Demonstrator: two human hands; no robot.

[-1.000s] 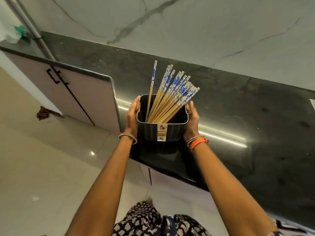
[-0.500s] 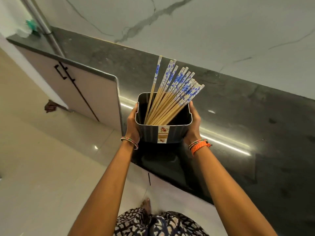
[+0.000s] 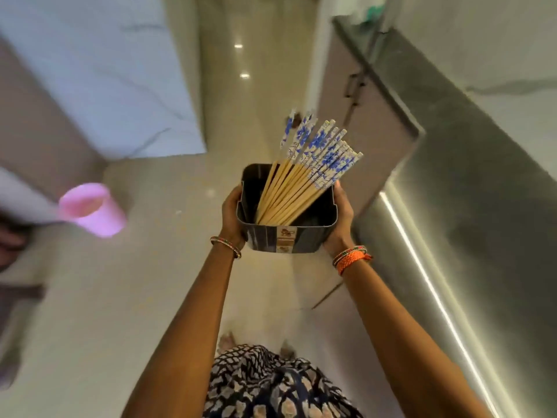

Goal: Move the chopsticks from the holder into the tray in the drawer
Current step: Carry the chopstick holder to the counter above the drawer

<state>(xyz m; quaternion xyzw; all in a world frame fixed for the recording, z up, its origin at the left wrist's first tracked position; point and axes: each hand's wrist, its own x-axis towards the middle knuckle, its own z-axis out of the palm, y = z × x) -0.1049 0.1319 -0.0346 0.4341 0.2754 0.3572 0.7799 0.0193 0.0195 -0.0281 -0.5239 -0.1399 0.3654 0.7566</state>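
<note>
A dark square holder [image 3: 289, 241] hangs in the air over the floor, carried between both hands. My left hand [image 3: 232, 215] grips its left wall and my right hand [image 3: 340, 220] grips its right wall. Several bamboo chopsticks [image 3: 304, 173] with blue-and-white patterned tops stand in it, leaning to the right. No drawer or tray is in view.
The dark countertop [image 3: 470, 182] runs along the right, with a cabinet door [image 3: 361, 116] below its far end. A pink cup [image 3: 93, 209] sits on a surface at the left. Pale floor tiles [image 3: 150, 297] lie beneath. The picture is blurred by motion.
Both hands have lifted the holder off the countertop and swung it left over the floor. The view has turned left, so the counter now lies at the right.
</note>
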